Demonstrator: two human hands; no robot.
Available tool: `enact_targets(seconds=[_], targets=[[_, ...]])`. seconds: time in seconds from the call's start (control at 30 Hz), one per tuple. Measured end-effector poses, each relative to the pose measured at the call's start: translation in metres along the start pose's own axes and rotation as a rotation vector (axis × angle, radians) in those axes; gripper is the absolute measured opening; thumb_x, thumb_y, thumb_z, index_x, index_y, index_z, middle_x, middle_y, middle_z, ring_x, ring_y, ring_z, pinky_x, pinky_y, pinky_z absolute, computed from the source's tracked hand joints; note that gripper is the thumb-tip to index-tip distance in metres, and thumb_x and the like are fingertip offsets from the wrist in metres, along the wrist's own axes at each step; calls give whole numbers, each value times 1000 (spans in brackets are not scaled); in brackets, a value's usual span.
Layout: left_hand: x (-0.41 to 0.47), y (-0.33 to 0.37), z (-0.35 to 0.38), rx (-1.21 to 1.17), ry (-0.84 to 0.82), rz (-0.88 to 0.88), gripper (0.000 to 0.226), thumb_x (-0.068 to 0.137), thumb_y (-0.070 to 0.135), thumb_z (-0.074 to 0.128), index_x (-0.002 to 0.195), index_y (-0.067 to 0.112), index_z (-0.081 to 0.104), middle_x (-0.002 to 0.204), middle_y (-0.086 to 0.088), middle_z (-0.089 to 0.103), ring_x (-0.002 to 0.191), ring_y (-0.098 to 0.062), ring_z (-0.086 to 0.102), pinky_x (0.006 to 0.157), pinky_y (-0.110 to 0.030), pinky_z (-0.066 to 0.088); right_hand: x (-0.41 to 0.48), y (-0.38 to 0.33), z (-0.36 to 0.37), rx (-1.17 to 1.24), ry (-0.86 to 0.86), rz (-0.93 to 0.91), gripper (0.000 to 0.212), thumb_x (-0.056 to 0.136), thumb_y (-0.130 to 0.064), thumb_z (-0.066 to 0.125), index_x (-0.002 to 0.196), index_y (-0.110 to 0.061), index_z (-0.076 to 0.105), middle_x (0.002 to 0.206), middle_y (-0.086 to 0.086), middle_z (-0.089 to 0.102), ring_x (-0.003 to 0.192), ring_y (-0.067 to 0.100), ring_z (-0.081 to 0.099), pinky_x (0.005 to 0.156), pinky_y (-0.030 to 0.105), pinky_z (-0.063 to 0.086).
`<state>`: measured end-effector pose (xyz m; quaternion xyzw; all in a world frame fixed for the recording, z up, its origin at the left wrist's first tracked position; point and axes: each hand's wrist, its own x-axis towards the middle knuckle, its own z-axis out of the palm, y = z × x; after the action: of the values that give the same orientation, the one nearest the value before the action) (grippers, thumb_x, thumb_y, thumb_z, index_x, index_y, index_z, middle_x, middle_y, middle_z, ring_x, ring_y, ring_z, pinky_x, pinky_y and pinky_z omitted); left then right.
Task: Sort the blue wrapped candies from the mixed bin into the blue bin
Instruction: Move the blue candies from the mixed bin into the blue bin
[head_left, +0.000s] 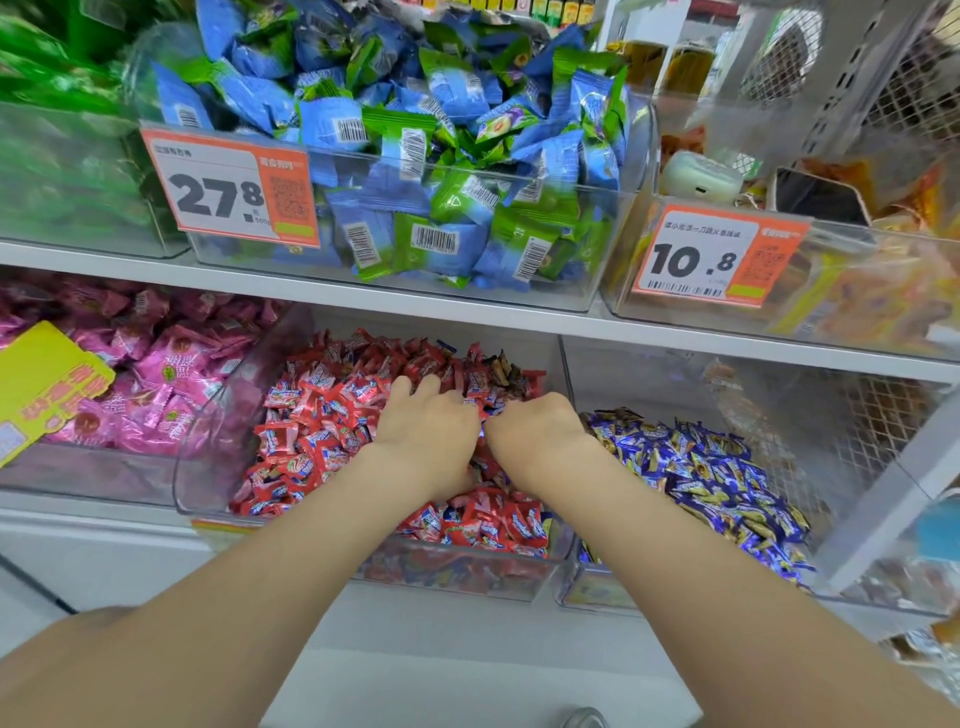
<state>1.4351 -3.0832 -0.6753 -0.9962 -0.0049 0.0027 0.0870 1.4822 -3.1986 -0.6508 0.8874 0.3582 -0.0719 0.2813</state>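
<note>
Lower shelf (363, 304), centre: mixed bin (208, 447), clear plastic, heaped with red wrapped candies (311, 415); a few dark brown-and-gold wrappers (506, 364) sit at the back of the heap, right of centre. Both hands are down in this bin, close together and almost meeting at the knuckles. Left hand (426, 431): palm down, fingers bent into the red pile. Right hand (535, 431): knuckles up, fingers buried under the wrappers. Whether either hand grips a candy cannot be told, since the fingertips are hidden. A small blue glint shows in the gap between the two hands; what it is cannot be told. Just beside, to the right: blue bin (587, 590), clear plastic, holding the blue wrapped candies (717, 467) in a loose layer. To the left: a bin of pink wrapped sweets (166, 374) with a yellow label (47, 379) at its front. Upper shelf: a clear bin of blue-and-green packets (415, 130) with an orange price tag reading 27.8 (228, 189); to its right, a second orange price tag reading 10.8 (717, 257) on a bin of yellowish goods, blurred.
</note>
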Motion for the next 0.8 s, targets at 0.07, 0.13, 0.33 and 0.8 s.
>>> enact_targets(seconds=[0.07,0.13,0.33,0.8], targets=[[-1,-3,0,6,-26,18,34,89,47,71,90,22,48,113,-1,54,119,-29,43,101,-48,32,-2,0,0,-20,-19,-15,19,104,-13,57,121,-19,60,111,1,60,92,23,57,74,35,39],[-2,-9,2,-25,-14,64,27,89,47,69,97,22,61,109,0,48,116,-28,43,96,-46,33,-4,1,0,-19,-40,-30,15,103,-11,58,115,-18,57,95,1,51,80,22,51,72,36,41],[-8,-32,8,-72,2,120,28,100,43,51,110,26,70,116,1,45,99,-20,31,91,-43,36,-14,23,7,235,52,-100,36,97,-15,68,77,-15,38,81,3,39,78,27,55,57,36,43],[1,-14,5,-212,-75,147,40,81,66,76,100,32,69,113,3,42,111,-23,34,92,-42,33,-39,60,28,774,540,69,35,108,-43,43,89,-18,59,78,2,65,73,25,62,71,47,53]])
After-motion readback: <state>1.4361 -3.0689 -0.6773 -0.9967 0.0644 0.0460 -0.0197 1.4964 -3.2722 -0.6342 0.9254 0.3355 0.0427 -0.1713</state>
